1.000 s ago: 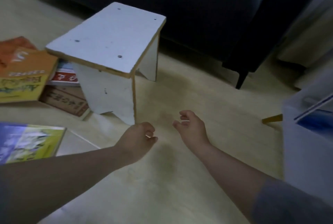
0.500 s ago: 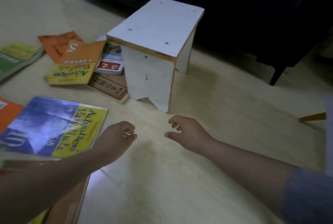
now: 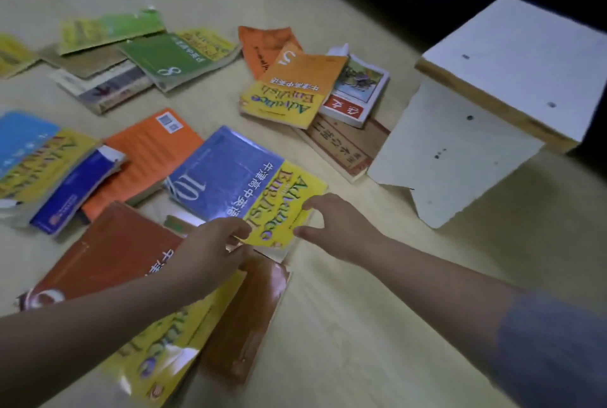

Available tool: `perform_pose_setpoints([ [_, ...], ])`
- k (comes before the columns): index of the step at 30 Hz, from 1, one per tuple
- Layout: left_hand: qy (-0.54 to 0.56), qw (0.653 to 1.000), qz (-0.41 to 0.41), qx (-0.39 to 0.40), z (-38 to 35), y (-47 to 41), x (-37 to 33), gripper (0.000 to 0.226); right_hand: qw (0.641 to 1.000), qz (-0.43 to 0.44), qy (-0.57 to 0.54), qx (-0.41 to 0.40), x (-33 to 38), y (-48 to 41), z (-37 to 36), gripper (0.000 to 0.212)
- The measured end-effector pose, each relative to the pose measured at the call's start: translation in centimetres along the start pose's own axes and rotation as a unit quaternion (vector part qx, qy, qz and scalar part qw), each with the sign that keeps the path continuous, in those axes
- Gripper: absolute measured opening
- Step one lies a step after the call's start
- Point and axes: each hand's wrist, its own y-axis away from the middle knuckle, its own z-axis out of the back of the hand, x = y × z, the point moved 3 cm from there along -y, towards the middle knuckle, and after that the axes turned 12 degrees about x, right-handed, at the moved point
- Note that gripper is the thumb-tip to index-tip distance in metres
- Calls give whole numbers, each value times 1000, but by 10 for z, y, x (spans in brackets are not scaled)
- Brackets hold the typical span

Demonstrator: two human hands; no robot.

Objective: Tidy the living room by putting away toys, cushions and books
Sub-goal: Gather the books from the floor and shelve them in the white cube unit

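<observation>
On the floor before you, your left hand point(image 3: 210, 253) and right hand point(image 3: 338, 227), empty beside the white stool point(image 3: 486, 118) a second ago, now pinch the near corners of the blue-and-yellow book point(image 3: 236, 177); gathering begins; bare floor lies right; more scattered books point(image 3: 144, 56) crowd beyond.

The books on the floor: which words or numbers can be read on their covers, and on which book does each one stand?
"10" and "Advance English": blue and yellow book under both hands.
"Advance English" and "5": orange and yellow book near the stool.
"8": green book.
Chinese characters on several covers: too blurred to read.
Brown book, near yellow book: lettering unreadable.
</observation>
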Motion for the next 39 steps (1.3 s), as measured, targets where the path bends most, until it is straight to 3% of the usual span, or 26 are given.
perform_pose_setpoints([
  [4, -21, 1000, 11, -13, 10, -5, 29, 19, 998, 20, 51, 26, 14, -21, -24, 62],
  [14, -136, 989, -29, 47, 20, -8, 64, 30, 969, 54, 240, 26, 47, -45, -63, 55],
  [18, -297, 939, -71, 159, 11, -11, 68, 50, 963, 34, 262, 47, 43, -46, -59, 42],
  [20, -350, 917, -73, 176, 10, -13, 69, 58, 961, 39, 270, 35, 37, -43, -54, 26],
  [23, -385, 903, -71, 177, 5, -17, 67, 58, 959, 44, 277, 37, 16, -34, -43, 23],
  [32, -293, 921, -160, 200, 11, -13, 41, 18, 957, 24, 286, 45, -37, 17, -44, 28],
  [35, -289, 929, -156, 172, 20, -18, 25, 22, 962, 21, 267, 54, -46, 29, -42, 34],
  [39, -150, 965, -134, 171, 34, -34, 8, 17, 965, 15, 255, 60, -44, 30, -43, 34],
])
